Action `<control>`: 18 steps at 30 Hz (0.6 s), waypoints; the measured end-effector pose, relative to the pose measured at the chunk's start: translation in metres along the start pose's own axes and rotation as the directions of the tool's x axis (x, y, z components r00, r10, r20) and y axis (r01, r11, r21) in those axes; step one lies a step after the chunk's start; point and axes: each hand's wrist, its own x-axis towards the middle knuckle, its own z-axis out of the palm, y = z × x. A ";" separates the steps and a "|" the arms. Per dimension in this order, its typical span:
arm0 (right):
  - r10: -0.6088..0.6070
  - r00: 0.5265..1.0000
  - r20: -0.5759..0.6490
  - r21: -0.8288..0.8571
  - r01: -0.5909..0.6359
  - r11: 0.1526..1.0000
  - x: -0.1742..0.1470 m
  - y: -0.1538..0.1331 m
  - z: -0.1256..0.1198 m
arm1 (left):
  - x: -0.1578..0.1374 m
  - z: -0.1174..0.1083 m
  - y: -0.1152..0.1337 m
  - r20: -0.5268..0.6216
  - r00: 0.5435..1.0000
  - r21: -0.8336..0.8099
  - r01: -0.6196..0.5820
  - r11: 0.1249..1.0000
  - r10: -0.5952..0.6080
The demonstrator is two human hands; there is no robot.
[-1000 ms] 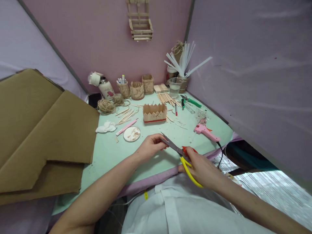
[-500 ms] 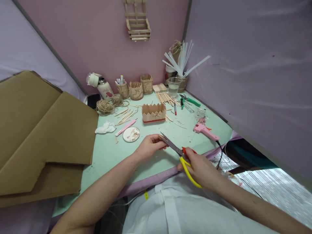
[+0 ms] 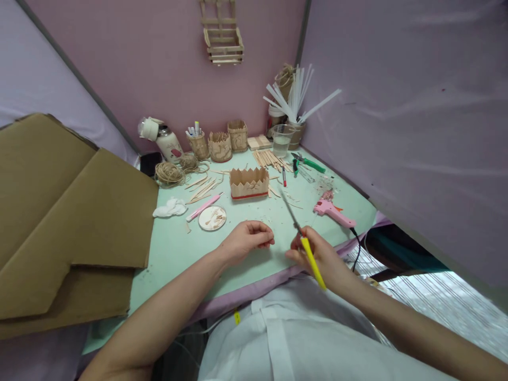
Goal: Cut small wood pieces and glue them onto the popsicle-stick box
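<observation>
Nearest, above the mint-green tabletop [image 3: 178,264], the right hand [image 3: 330,262] grips a pair of yellow-handled metal scissors [image 3: 313,262], its fingers wrapped about the handles; the blades, seen nearly edge-on, point away toward the far side and stand apart from the left hand [image 3: 249,242]. That hand's thumb and fingertips are drawn narrowly together, and I cannot tell whether a small piece sits between them. Just beyond, a shallow round white dish [image 3: 203,219] holds small wooden bits, apparently trimmed already. The pink glue gun [image 3: 335,213] lies at the right, out of either hand. Farther in, the pale wooden box with a zigzag rim [image 3: 249,189] stands upright mid-table, its walls joined, a red band along its base and some ornament on the front; the ornament's shape is too small to read, and most of the inside is hidden. The body looks finished, with decoration perhaps left. Thin split wood strips [image 3: 203,191] lie left of it, and a heap of flat wooden sticks [image 3: 270,159] behind seems unused.
</observation>
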 end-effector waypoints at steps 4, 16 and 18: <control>-0.105 0.992 -0.067 0.115 0.112 0.987 0.010 -0.012 0.007 | -0.002 0.002 0.000 0.067 0.997 0.007 0.045 0.999 -0.045; -0.187 0.961 -0.205 0.064 0.204 0.977 0.018 -0.003 0.025 | -0.001 -0.001 -0.003 0.049 0.990 -0.073 0.132 0.989 -0.129; -0.184 0.960 -0.210 0.060 0.200 0.978 0.019 -0.004 0.026 | 0.000 -0.002 -0.004 0.046 0.989 -0.081 0.141 0.987 -0.138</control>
